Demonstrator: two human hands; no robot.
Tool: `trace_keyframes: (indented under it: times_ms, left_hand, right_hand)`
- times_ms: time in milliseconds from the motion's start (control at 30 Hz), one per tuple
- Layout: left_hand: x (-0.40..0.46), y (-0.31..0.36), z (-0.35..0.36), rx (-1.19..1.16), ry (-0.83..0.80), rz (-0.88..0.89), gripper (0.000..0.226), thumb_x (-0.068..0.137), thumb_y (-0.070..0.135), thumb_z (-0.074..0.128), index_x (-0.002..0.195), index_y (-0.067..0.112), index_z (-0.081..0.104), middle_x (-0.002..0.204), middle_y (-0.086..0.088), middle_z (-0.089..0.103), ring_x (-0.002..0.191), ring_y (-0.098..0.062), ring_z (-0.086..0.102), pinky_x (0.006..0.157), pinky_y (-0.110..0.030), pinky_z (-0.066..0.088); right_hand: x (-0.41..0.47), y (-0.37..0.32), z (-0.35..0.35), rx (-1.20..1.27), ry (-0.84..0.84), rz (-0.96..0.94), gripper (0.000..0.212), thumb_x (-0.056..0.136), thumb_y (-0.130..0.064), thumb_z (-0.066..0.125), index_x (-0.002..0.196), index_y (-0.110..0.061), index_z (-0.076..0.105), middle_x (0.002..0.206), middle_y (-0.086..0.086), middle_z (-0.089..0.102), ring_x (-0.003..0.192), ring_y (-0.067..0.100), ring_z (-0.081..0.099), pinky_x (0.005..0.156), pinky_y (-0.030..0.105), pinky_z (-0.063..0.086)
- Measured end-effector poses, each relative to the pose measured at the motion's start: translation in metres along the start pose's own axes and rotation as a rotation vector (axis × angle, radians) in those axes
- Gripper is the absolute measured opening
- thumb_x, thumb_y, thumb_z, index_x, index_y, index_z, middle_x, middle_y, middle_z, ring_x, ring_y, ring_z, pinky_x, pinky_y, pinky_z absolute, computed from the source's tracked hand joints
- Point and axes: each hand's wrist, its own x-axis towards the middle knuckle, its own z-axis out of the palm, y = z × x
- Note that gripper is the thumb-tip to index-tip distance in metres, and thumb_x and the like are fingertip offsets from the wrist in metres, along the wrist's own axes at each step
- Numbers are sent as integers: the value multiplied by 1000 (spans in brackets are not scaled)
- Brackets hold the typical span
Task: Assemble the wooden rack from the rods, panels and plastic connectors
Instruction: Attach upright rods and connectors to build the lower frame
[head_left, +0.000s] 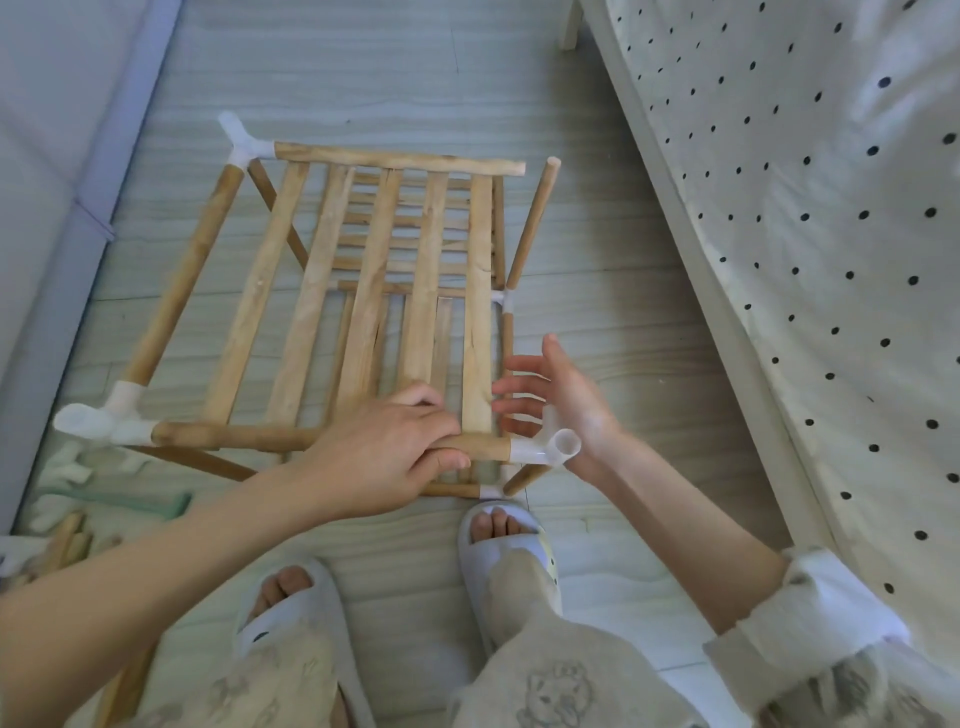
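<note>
The part-built wooden rack (363, 270) stands on the floor, a slatted panel on top and another slatted panel below. White plastic connectors sit at its far left corner (243, 139), near left corner (106, 421) and near right corner (550, 449). My left hand (384, 447) grips the near front rod (234, 435) of the top panel, close to its right end. My right hand (556, 395) is spread with straight fingers just right of the panel, its palm behind the near right connector. A loose-ended upright rod (532, 223) leans at the right, set in a lower connector (503, 300).
Spare rods and white connectors (62, 499) lie on the floor at the lower left. A dotted bed cover (810, 218) hangs along the right side. A grey padded surface (57, 156) borders the left. My slippered feet (504, 545) stand just in front of the rack.
</note>
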Motion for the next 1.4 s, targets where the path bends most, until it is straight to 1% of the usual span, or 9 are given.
trace_keyframes:
  times_ms: [100,233,467,600,700,967,1167,1300,1400]
  left_hand:
    - [-1,1,3,-20,19,-73,65,73,67,17,92,24,62,98,13,40,81,-10,54,66,-29,41]
    - [1,3,3,-31,49,-110,65,72,67,18,93,26,63,100,11,45,74,-4,43,62,-27,33]
    - [7,8,-2,18,-4,-171,58,76,66,18,96,31,60,107,13,46,77,0,42,54,-16,22]
    - [8,12,-4,9,-44,-207,32,92,52,41,102,29,60,117,10,47,101,-10,55,68,-27,33]
    - [8,14,-3,21,-44,-204,28,92,49,43,103,30,59,119,12,46,104,-10,55,69,-26,33]
    - [11,10,1,-11,-8,-174,27,90,50,46,100,30,61,113,13,47,98,-8,55,68,-27,35]
    - [10,7,4,24,67,-76,45,88,57,35,101,23,61,106,10,52,110,-6,45,68,-33,47]
    - [-1,-3,-4,33,118,68,49,88,49,36,105,13,65,111,0,55,115,-14,45,87,-38,50]
    - [-18,-11,-17,100,148,102,34,92,30,47,116,13,62,124,-2,57,123,-18,45,99,-36,44]
  right_hand:
    - [5,6,-1,40,2,26,51,99,-46,32,93,-4,61,61,4,60,55,16,53,59,29,43]
    - [14,8,0,32,4,27,49,99,-46,35,87,-6,61,53,1,55,54,16,50,59,30,43]
    - [4,-22,5,-298,41,-12,49,100,-46,29,90,-7,58,74,6,62,67,20,56,63,31,45]
    - [-10,-21,12,-764,109,-280,51,99,-48,23,84,-14,59,85,7,67,80,23,61,76,35,47]
    - [-8,-7,14,-1092,214,-427,59,98,-48,19,95,-9,63,96,13,69,96,32,60,89,43,46]
    - [4,2,9,-1406,302,-367,54,99,-49,15,73,-13,45,84,9,60,79,29,53,71,35,40]
    - [10,-5,9,-1378,241,-363,53,98,-49,25,78,-9,54,84,9,66,80,27,62,72,36,50]
    - [2,-13,13,-1449,280,-449,49,98,-43,28,60,-15,40,66,4,53,68,26,53,62,31,43]
    - [-11,-27,24,-1678,264,-417,42,99,-37,26,73,-12,47,78,6,55,78,30,53,68,32,41]
